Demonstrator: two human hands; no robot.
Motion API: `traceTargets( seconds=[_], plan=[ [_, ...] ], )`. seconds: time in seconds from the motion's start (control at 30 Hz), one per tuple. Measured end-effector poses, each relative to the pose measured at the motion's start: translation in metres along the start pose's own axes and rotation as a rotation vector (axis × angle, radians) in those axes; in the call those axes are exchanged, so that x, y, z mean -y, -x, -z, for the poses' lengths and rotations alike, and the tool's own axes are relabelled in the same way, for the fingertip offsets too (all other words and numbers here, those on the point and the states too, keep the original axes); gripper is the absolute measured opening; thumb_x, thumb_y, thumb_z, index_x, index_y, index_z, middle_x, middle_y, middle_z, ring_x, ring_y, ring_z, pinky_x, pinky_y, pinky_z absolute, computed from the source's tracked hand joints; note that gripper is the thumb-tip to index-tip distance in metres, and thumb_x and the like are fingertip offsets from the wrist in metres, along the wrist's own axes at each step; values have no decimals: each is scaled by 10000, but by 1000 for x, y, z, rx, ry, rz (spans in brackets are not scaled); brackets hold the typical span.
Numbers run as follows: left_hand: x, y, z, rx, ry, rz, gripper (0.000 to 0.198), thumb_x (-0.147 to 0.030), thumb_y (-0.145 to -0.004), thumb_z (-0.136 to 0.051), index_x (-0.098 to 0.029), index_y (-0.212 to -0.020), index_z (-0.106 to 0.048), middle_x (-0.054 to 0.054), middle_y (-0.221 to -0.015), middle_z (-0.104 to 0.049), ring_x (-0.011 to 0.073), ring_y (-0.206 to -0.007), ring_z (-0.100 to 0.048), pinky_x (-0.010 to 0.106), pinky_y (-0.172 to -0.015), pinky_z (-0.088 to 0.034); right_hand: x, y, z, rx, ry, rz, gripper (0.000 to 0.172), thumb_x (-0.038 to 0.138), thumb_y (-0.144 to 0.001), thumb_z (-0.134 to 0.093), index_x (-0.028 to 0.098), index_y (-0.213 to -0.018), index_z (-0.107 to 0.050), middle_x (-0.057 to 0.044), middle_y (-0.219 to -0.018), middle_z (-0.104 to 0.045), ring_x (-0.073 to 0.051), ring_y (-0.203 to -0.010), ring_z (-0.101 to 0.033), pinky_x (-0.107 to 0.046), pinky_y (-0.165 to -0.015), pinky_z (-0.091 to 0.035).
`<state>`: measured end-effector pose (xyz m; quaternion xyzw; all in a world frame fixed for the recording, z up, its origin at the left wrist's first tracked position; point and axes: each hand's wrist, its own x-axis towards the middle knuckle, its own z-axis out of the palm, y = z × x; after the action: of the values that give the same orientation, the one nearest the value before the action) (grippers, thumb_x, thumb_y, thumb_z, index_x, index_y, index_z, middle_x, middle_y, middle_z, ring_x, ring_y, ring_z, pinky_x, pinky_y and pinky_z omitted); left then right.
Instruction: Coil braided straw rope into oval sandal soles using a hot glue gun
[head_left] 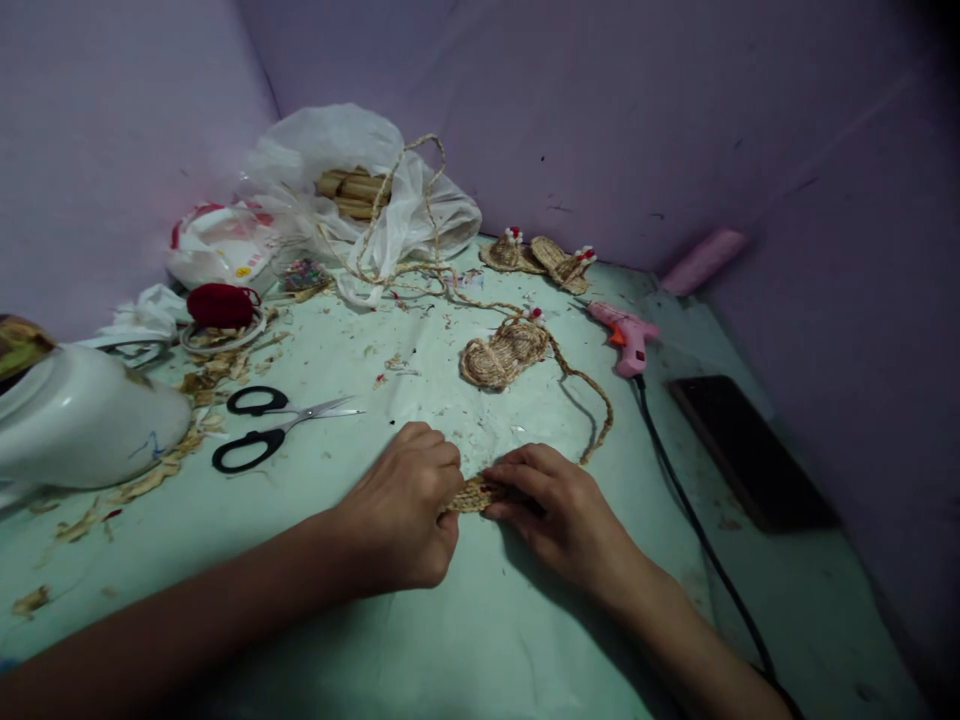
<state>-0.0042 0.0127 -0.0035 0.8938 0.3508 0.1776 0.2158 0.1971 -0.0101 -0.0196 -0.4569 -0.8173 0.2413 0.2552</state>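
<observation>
Between my two hands is a small woven straw piece (472, 496), braided and tan, held just above the pale green tabletop. My left hand (412, 505) is closed on its left end, the fingers curled under. At its right end, my right hand (555, 505) pinches it between thumb and fingers. Much of the piece is hidden by the fingers. Beyond my hands lies a coiled straw sole shape (504, 352) with a red bead, and a loose braided cord (592, 385) runs down beside it towards my right hand.
Open black-handled scissors (289, 422) lie left. A pink glue gun (624, 335) with a black cable and a dark phone (754, 450) are right. Two small straw slippers (536, 262) and a plastic bag (337, 140) sit at the back. A white container (97, 415) stands far left among straw scraps.
</observation>
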Motion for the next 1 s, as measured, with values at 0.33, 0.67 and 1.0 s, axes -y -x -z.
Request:
traceTargets(
  seconds=[0.33, 0.67, 1.0],
  plan=[
    [8, -8, 4, 94, 180, -71, 150, -18, -575, -480, -160, -548, -521, 41, -652, -567, 169, -706, -518, 298, -678, -441, -5, -9, -1, -34, -81, 108, 155, 128, -802, -649, 143, -951, -687, -78, -872, -659, -177, -796, -607, -305, -706, -510],
    [5, -13, 11, 205, 34, -209, 181, 5, -604, -459, -169, -561, -483, 33, -639, -520, 171, -714, -504, 294, -701, -434, -16, -17, 0, -33, 4, 276, 120, 190, -794, -678, 159, -901, -722, -71, -822, -677, -185, -773, -614, -317, -710, -490],
    [5, -4, 26, 199, -68, -201, 73, -96, -694, -591, -156, -671, -625, 25, -719, -630, 165, -761, -570, 297, -782, -428, -12, -20, 5, 6, 85, 303, 158, 259, -765, -714, 159, -888, -708, -57, -824, -680, -159, -768, -644, -259, -708, -503]
  ],
)
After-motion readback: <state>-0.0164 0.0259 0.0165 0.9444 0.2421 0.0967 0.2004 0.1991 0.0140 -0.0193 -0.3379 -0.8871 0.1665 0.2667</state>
